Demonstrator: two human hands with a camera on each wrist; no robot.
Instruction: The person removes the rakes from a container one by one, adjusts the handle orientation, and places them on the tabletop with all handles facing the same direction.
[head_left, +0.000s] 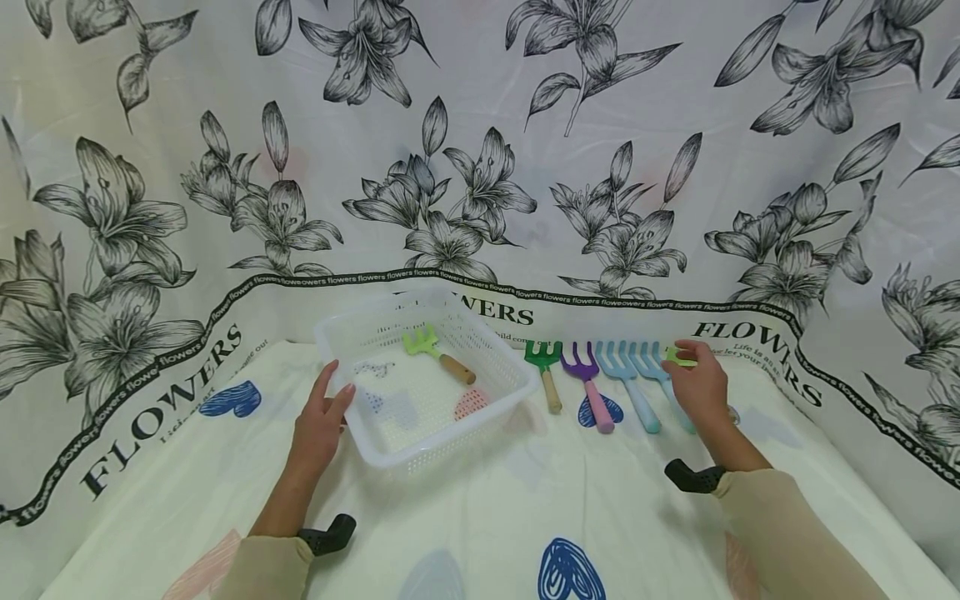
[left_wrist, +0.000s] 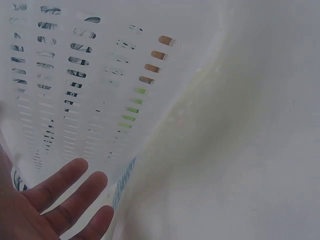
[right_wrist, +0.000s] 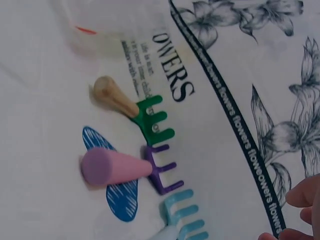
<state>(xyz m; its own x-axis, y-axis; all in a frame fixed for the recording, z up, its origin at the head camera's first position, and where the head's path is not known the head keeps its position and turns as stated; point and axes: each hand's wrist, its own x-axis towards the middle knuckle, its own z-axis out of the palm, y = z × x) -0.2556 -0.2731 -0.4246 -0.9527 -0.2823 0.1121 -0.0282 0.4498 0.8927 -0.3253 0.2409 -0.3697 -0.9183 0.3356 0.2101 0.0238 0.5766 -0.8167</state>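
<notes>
My left hand (head_left: 318, 425) grips the left rim of a white perforated plastic basket (head_left: 438, 440). Three of its fingers (left_wrist: 82, 200) stretch along the basket's underside in the left wrist view. In the basket lies a light green hand rake (head_left: 422, 342) with a wooden handle. On the right, my right hand (head_left: 699, 387) pinches another light green hand rake (head_left: 681, 358), mostly hidden by the hand. Left of it lie two light blue rakes (head_left: 637, 396) (head_left: 660, 375), a purple rake with a pink handle (head_left: 592, 387) and a dark green one with a wooden handle (head_left: 547, 375).
A white cloth with heart prints (head_left: 570, 571) covers the table. Behind it hangs a flower-printed curtain (head_left: 450, 183), meeting the table along its back edge, close to the rake heads. The basket stands left of the row of rakes.
</notes>
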